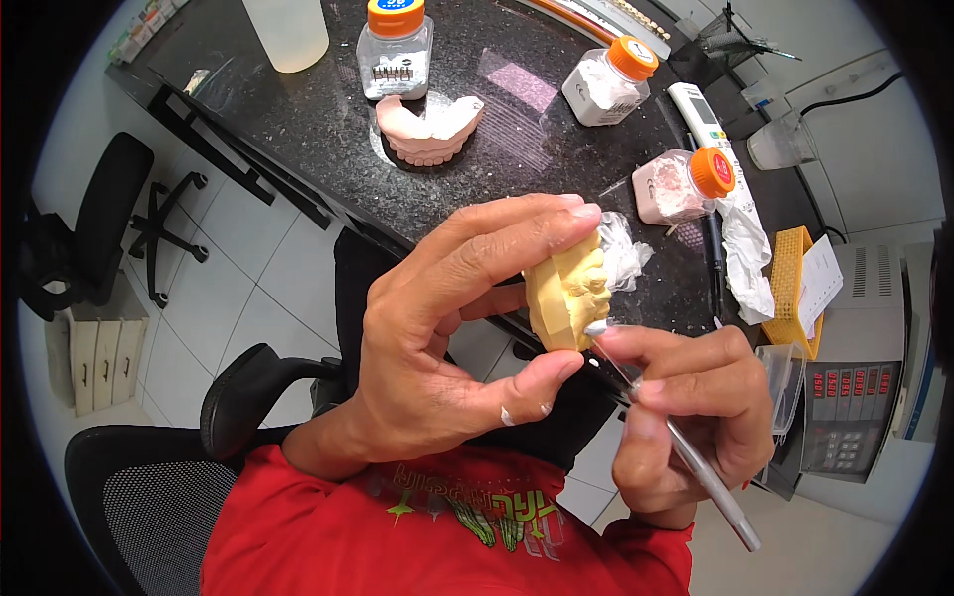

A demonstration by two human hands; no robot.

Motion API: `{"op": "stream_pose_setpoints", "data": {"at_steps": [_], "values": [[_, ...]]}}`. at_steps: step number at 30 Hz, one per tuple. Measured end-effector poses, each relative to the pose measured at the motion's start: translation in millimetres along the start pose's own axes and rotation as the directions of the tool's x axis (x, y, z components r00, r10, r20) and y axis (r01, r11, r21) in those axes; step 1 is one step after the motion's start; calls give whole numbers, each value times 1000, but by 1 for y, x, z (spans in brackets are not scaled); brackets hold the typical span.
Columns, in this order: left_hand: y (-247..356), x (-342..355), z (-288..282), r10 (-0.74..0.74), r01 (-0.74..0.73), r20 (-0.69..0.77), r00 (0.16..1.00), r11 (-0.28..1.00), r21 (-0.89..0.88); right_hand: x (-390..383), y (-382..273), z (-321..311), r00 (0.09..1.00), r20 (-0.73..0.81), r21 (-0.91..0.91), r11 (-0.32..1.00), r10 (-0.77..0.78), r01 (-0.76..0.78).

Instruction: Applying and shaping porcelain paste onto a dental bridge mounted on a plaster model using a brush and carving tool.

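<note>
My left hand [427,323] is closed around a yellow dental cast [558,298], fingers over its top and thumb beneath. The cast's row of teeth faces right. In a pen-like grip, my right hand [711,402] holds a slim metal dental instrument [714,479] with a dark section toward its working end. That end is close to the cast's lower right edge, but the tip is partly hidden, so I cannot tell if it touches. A small white dab shows by my right index fingertip. White specks stick to my left thumb.
On the dark speckled worktop [328,129] stand a pinkish dental cast [429,134], orange-capped powder jars [395,60] and a cloudy plastic container [288,35]. Crumpled white film [624,253] lies behind the yellow cast. Tissue [747,263], a yellow basket [792,288] and a machine with red digits [850,397] are at right.
</note>
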State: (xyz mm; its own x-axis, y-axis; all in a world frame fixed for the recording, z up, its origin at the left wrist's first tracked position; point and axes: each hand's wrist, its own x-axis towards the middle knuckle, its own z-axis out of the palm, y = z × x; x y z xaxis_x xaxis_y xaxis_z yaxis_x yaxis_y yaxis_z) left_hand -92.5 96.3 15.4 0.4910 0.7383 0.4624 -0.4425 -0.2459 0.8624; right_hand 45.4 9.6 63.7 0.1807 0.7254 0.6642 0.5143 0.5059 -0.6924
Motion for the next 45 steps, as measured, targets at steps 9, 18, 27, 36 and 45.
{"op": "stream_pose_setpoints", "data": {"at_steps": [9,18,27,36,45], "values": [[15,-2,3,-176,175,-11,984,982,-66,-11,-8,-33,1000,29,-213,977,-7,13],[23,-6,24,-349,349,34,936,914,-205,12,-4,-102,920,-224,-376,842,321,-386],[21,-23,39,-268,282,124,955,952,-115,39,21,-126,789,-67,-738,502,610,-451],[19,-26,25,-30,16,184,982,997,76,38,32,-114,800,-14,-858,404,600,-318],[21,-25,21,16,-35,197,980,995,94,36,34,-112,812,11,-884,385,584,-265]]}}
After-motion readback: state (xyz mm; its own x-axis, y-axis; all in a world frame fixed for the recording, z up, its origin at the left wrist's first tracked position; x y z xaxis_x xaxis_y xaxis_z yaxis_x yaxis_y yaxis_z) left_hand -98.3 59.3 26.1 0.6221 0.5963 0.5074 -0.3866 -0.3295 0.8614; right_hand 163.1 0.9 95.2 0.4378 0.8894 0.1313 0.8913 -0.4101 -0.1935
